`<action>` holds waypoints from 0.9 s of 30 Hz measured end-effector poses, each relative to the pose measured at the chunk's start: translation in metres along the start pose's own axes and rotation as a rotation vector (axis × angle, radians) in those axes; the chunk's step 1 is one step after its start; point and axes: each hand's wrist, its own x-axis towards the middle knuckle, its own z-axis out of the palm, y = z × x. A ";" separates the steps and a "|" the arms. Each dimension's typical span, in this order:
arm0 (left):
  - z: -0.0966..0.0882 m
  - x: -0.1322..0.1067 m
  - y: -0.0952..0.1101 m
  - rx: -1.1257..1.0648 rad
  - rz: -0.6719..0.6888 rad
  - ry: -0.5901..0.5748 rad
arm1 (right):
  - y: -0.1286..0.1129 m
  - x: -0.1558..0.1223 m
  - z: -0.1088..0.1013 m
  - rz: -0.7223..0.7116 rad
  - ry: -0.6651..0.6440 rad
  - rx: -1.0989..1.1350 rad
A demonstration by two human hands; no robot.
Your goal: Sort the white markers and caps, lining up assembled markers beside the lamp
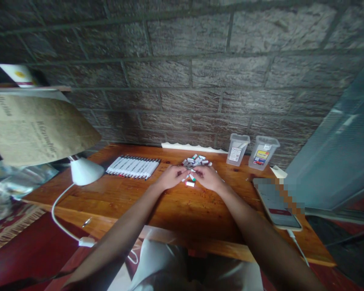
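My left hand (pixel 173 177) and my right hand (pixel 208 178) meet over the middle of the wooden desk, fingertips nearly touching. Both have thumb and fingers pinched together. A short white marker cap with a green end (pixel 193 176) shows at the right fingertips. What the left fingers hold, if anything, is too small and covered to make out. Just in front lies a white cap with a red end (pixel 190 184). Behind the hands is a loose pile of similar white caps (pixel 197 160) with coloured ends, partly hidden by my fingers.
Left of my hands, white markers (pixel 133 167) lie in a row. A lamp (pixel 85 171) with a newsprint shade stands farther left. Two clear plastic containers (pixel 238 150) (pixel 263 153) stand by the brick wall. A tablet-like device (pixel 279 206) with a cable lies at right.
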 end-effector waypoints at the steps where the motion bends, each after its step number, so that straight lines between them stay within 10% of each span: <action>1: 0.000 0.000 0.000 0.001 0.002 0.000 | 0.000 0.000 0.000 0.000 -0.001 0.006; 10: -0.001 0.001 0.002 -0.012 0.003 0.125 | 0.004 0.002 0.002 -0.006 -0.006 0.046; 20: 0.000 0.003 -0.012 -0.040 -0.115 0.538 | 0.003 0.001 0.002 -0.011 0.011 0.066; 27: -0.002 0.004 -0.012 -0.049 -0.022 0.498 | 0.000 0.002 0.000 -0.003 0.121 0.085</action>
